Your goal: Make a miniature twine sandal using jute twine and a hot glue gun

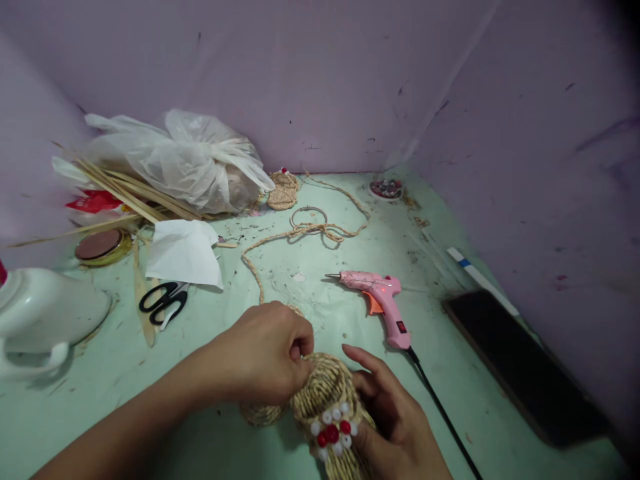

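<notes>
Beads (pixel 332 433) on, edge likely unfinished

I read the coiled body as formed; loose rope (pixel 305 228) suggests edge work left. Woven piece (pixel 325 380): straw-coloured, ridged, red-and-white beads across it, front centre above the table (pixel 285 280). Right hand (pixel 400 420) grips its side, index finger spread clear. Left hand (pixel 275 353) bunched at its rim; can't tell what's pinched.

Glue gun (pixel 390 298): can't read any txt.
Gun switch (pixel 401 327): poss. tiny red mark, too sm. to tell.
Red wrapper (pixel 95 199): nothing legible.
</notes>
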The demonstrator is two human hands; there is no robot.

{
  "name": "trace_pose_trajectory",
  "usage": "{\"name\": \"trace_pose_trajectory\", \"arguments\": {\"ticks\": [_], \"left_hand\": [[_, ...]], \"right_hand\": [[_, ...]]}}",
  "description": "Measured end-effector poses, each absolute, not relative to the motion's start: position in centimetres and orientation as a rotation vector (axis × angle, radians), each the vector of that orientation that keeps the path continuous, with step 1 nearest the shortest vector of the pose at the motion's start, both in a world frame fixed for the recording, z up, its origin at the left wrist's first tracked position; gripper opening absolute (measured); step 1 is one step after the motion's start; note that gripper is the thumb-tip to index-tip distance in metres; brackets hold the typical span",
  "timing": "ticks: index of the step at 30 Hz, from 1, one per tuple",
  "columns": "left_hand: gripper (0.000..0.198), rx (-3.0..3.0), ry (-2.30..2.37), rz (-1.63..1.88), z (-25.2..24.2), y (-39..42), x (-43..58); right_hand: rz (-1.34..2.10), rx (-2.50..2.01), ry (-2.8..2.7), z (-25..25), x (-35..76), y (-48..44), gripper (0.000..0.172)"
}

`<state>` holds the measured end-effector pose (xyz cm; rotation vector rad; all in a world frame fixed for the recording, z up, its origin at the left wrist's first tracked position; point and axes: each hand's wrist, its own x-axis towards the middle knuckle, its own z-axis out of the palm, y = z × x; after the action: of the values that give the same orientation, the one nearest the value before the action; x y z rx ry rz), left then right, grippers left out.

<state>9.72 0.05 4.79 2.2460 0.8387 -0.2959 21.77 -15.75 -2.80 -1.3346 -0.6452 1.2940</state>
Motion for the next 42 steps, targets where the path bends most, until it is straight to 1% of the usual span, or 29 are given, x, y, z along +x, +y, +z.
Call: {"name": "trace_pose_trajectory", "arguments": {"ticks": [4,12,22,29,37,42], "left_hand": [[0.011,2.251,0.842,-0.302,4.8,0.0,9.7],[0.012,2.243,0.841,-0.345,5.0,0.1,9.8],[0.012,2.307,0.900,-0.372,5.0,-0.4,9.9],[0.011,2.276,0.883,-0.439,6.5,-0.3,10.1],[0.013,2.403,0.869,-0.426,5.9,-0.7,10.0],[0.014,2.404,0.843,-0.464,6.6,-0.6,10.0]], "right_hand": [[1.274,-1.369,-0.646,-2.8,21.7,-15.7,0.051],[1.287,-1.350,-0.626,-2.8,21.7,-15.7,0.057],[1.303,-1.412,-0.646,-2.1,21.9,-15.7,0.053],[1.321,-1.348,-0.621,-2.7,21.8,-15.8,0.055],[1.302,-1.367,-0.598,-2.8,21.7,-15.9,0.056],[1.307,-1.369,-0.574,-3.1,21.6,-16.0,0.060]]}}
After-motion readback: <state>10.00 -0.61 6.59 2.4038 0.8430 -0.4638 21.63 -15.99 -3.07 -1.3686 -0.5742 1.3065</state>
